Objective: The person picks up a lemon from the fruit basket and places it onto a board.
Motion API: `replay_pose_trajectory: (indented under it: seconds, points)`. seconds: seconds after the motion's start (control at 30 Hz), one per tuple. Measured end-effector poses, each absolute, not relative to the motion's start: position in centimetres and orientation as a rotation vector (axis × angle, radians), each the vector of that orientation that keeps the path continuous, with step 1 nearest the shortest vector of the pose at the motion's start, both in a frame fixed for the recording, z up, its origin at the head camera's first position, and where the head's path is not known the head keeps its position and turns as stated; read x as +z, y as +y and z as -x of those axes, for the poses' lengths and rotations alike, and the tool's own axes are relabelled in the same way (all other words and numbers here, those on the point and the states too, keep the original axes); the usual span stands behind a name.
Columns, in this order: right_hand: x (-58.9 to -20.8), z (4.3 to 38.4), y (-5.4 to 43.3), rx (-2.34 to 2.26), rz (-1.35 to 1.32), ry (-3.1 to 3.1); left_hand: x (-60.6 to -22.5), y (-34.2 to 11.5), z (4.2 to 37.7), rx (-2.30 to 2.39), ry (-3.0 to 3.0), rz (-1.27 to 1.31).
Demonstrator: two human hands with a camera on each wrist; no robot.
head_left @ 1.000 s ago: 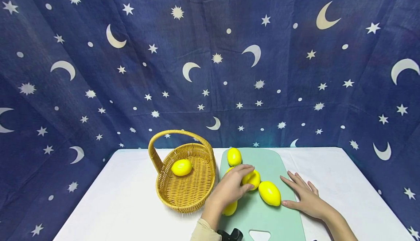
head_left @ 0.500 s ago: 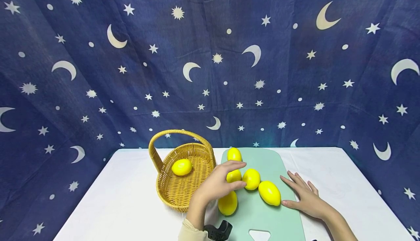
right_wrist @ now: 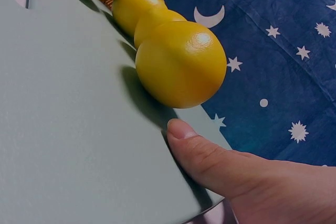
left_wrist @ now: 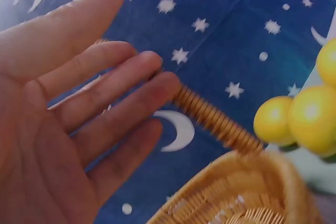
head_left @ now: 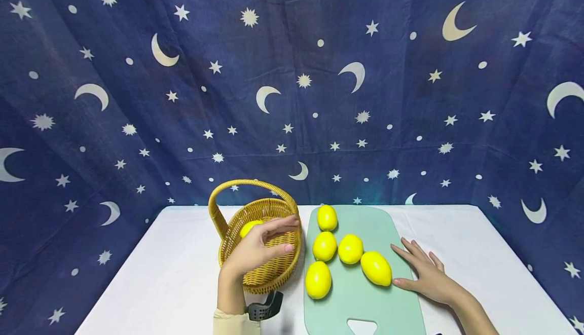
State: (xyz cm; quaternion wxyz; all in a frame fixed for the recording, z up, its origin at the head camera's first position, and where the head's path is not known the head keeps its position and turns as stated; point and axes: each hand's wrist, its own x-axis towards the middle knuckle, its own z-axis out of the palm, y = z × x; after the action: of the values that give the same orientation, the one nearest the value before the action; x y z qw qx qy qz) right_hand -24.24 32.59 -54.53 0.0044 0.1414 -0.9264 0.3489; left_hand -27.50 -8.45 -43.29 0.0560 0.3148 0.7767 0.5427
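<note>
My left hand [head_left: 255, 249] is over the wicker basket [head_left: 269, 287], fingers extended and holding nothing; in the left wrist view its palm [left_wrist: 47, 150] shows bare beside the basket handle [left_wrist: 215, 121]. One lemon [head_left: 248, 227] lies inside the basket, partly hidden by that hand. Several more lemons rest on the pale green cutting board [head_left: 360, 304], among them a front-left lemon [head_left: 318, 280] and a rightmost lemon [head_left: 376, 268]. My right hand [head_left: 426, 276] lies at the board's right edge with fingers spread; its thumb [right_wrist: 197, 153] is close to the nearest lemon [right_wrist: 181, 64].
A white cloth [head_left: 150, 274] covers the table. Behind it hangs a dark blue curtain [head_left: 292, 97] with moons and stars. The basket's tall handle [head_left: 248, 182] arches above its rim. The cutting board has a cut-out grip hole [head_left: 362, 326] near its front.
My left hand has moved left from above the lemons on the board to over the basket, uncovering those lemons. My right hand stays in place.
</note>
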Motion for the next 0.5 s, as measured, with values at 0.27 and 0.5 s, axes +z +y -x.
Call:
replay_pose_trajectory:
  seconds: [0.27,0.5]
  points:
    - [-54.6,24.2,32.7,1.104,-0.435,-2.911,-44.7,-9.9,28.4,1.861,2.538,-0.759]
    - [-54.6,24.3,32.7,1.091,-0.439,-2.910,-46.7,-10.2,29.4,1.834,2.819,-0.372]
